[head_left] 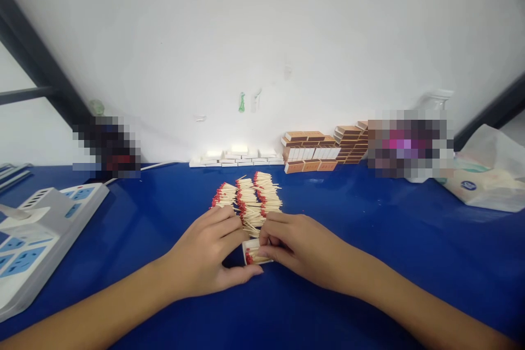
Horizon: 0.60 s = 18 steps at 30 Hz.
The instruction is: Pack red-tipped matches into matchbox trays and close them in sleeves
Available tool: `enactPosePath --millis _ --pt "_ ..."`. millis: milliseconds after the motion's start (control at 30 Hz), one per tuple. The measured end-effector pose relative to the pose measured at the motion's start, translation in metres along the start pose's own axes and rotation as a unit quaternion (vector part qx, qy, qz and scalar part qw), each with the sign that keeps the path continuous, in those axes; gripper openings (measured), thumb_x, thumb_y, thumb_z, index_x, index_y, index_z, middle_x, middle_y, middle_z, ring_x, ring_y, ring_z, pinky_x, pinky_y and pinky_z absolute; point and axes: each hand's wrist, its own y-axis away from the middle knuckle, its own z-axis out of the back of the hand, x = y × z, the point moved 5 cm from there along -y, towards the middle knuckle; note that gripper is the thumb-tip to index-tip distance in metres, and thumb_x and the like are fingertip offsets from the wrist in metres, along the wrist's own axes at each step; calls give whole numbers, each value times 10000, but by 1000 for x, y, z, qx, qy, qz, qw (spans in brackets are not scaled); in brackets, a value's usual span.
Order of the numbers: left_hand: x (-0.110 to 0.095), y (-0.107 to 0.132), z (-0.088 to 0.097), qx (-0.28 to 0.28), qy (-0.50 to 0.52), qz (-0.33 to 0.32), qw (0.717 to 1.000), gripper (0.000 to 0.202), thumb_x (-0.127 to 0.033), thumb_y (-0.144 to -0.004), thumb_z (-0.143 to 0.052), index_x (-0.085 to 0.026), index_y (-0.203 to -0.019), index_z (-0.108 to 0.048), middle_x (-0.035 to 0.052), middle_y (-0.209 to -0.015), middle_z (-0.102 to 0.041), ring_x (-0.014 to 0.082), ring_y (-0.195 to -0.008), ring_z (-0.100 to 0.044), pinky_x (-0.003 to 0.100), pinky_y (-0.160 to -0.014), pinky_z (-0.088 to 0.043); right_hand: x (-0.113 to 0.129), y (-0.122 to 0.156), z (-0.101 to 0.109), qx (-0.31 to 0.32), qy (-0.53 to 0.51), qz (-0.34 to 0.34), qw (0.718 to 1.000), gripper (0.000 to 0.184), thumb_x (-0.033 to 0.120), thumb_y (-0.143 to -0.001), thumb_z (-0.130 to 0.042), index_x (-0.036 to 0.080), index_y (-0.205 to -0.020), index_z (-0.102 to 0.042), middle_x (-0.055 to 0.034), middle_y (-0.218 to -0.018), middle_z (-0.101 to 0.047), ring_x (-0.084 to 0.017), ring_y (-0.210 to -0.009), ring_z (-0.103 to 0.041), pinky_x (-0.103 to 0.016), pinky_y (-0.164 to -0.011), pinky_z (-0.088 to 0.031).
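Matchbox tray point(251, 244): white, holding some matches point(251, 256); just nearside of the match piles point(268, 197). Probably light, thin-walled, easily crushed; take gently by opposite walls. Left hand point(211, 247) curved around it, right hand point(292, 239) bent over its contents; whether either grips, cannot tell.

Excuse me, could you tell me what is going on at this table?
A person has both hands at a small white tray with red-tipped matches inside. The right hand reaches into it; whether it grips any matches is hidden. The left hand curves about the tray's left side. Just beyond, loose matches lie in rows on the blue table. Brown matchboxes stand stacked by the wall.
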Motion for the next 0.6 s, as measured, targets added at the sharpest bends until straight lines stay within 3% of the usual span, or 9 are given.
enactPosePath --millis 433,600 --pt "-1 0 0 4 1 -6 1000 307 -417 -904 -793 -162 -1044 -697 42 -805 -640 210 -772 -562 362 -719 -490 1 1 3 6 -2 19 1000 95 207 -1002 -664 192 -908 -654 8 -951 -676 -117 -774 -563 -264 -678 -378" --pt "-1 -1 0 9 4 -9 1000 303 -414 -912 -785 -159 -1052 -700 42 -806 -642 208 -768 -565 358 -715 -491 5 1 2 5 -45 17 999 145 312 -1028 -659 199 -940 -683 11 -922 -689 -121 -780 -582 -262 -689 -404"
